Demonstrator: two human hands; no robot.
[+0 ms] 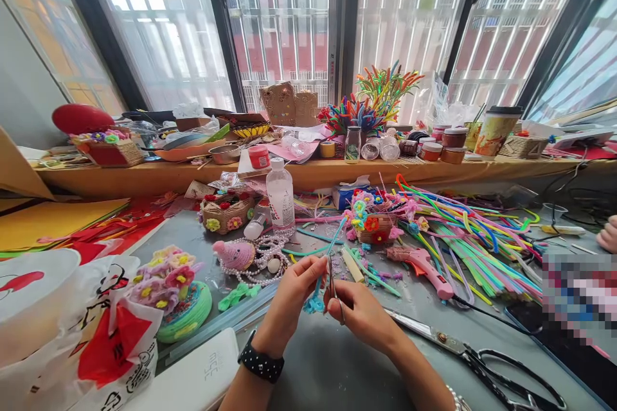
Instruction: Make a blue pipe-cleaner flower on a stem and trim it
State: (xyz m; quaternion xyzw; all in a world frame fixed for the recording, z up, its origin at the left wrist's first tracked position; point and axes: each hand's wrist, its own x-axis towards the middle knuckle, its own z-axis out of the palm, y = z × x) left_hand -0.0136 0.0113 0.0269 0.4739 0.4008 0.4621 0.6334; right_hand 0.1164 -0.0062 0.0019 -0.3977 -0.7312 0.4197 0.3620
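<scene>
Light-blue pipe-cleaner piece (314, 304), left of the pink glue gun (427, 268), is pinched in the left hand (294, 295), close beside the right hand (361, 313), which grips small scissors (331, 286); large scissors (441, 337) lie on the gun's near side, loose pipe cleaners (482, 263) to its right.

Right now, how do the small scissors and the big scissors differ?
The small scissors are held in the right hand, while the big scissors lie on the table. The small scissors point upward; the big scissors lie flat. The small scissors look much shorter than the big scissors. Both have metal blades.
</scene>
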